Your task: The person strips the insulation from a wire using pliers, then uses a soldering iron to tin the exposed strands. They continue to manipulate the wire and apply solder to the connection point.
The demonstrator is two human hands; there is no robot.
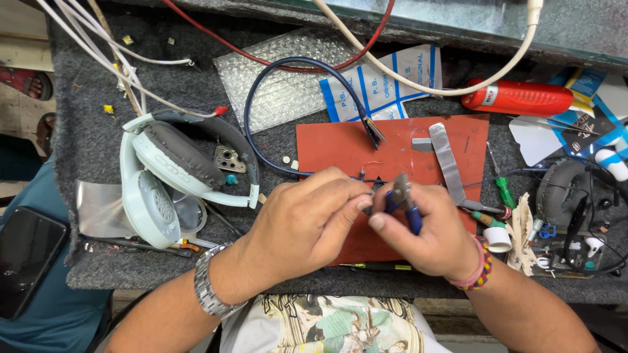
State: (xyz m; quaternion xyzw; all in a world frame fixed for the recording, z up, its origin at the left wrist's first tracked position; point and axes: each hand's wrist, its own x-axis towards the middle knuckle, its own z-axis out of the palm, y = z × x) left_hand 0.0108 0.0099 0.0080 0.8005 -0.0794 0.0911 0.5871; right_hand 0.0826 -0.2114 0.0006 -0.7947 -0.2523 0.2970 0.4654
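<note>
**Small cutters and a thin wire held over the red mat**

The blue-handled cutters (404,199) sit in the right hand (428,232), whose fingers wrap around the handles; the metal head points up and slightly left, just above the thumb. The left hand (307,219) meets it from the other side, thumb and forefinger pinched together on something small right beside the cutter head; what it grips is too small to make out. A dark blue cable (288,114) loops from the mat's upper edge round to the left and runs back toward the two hands. Both hands hover over the lower middle of the red mat (333,140), which lies on a grey felt-covered bench (85,98).

On the mat, to the right of the hands, lies a metal strip (448,163). A green-handled screwdriver (504,189) rests just off the mat's right edge. Left of the mat lies a pale mint headphone set (163,180), cups tilted. Behind it is a sheet of bubble wrap (275,82), and a red cylindrical tool (520,97) lies at the far right. A dark phone (26,258) rests at the left edge, off the bench
</note>
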